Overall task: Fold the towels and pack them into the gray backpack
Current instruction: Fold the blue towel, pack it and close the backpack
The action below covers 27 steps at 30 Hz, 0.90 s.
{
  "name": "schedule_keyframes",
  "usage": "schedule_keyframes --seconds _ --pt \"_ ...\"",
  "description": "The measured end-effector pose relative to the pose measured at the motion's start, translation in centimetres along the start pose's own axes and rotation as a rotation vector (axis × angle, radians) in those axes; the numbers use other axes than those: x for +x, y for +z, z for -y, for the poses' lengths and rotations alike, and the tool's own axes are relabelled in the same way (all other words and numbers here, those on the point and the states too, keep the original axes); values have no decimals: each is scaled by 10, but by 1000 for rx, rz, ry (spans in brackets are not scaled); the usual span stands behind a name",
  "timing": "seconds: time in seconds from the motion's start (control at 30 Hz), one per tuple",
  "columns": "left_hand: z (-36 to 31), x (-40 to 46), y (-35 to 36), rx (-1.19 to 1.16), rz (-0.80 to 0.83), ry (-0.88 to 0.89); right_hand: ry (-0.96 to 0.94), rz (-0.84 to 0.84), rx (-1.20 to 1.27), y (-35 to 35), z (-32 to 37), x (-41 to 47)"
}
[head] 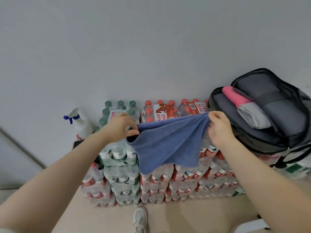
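A blue towel (168, 143) hangs in the air in front of me, stretched between both hands. My left hand (119, 127) pinches its left top corner and my right hand (218, 126) grips its right top corner. The gray backpack (262, 132) lies open at the right on top of the stacked bottle packs. Inside it a folded pink towel (235, 96) and a folded light gray towel (252, 116) lie side by side.
Shrink-wrapped packs of water bottles (156, 180) are stacked several layers high against a plain wall. A white spray bottle (80, 121) with a blue trigger stands on the left of the stack, with a dark phone (77, 143) beside it. My shoe (140, 217) shows on the floor below.
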State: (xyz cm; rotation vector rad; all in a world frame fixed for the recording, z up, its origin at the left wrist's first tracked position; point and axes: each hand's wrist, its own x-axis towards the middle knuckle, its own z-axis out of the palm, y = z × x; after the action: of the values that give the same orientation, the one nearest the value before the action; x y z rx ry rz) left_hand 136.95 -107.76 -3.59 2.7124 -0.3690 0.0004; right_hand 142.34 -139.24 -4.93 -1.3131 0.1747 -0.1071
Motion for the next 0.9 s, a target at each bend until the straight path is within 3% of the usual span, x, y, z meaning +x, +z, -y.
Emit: schedule_keyframes --seconds 0.1,0.2,0.3,0.43,0.53,0.67,0.77,0.9 --pt "-14 -23 7 -121 -164 -35 -55 -34 -222 -13 -4 -12" --pt "-17 -39 19 -85 -134 -84 -87 -4 -307 -14 -3 -22" --pt "-18 -47 33 57 -53 -201 -68 33 -244 -4 2 -31" --pt "-23 -47 49 396 58 -228 -53 75 -113 16 12 -37" --pt "-19 -41 59 465 63 -317 -31 49 4 25 16 -33" --pt "-7 -36 61 278 16 -362 -28 27 37 23 16 -21" --pt "-2 -36 49 78 -192 -389 -64 27 -73 13 13 -10" --pt "7 -33 29 -518 -515 -482 -81 125 -214 -1 14 -2"
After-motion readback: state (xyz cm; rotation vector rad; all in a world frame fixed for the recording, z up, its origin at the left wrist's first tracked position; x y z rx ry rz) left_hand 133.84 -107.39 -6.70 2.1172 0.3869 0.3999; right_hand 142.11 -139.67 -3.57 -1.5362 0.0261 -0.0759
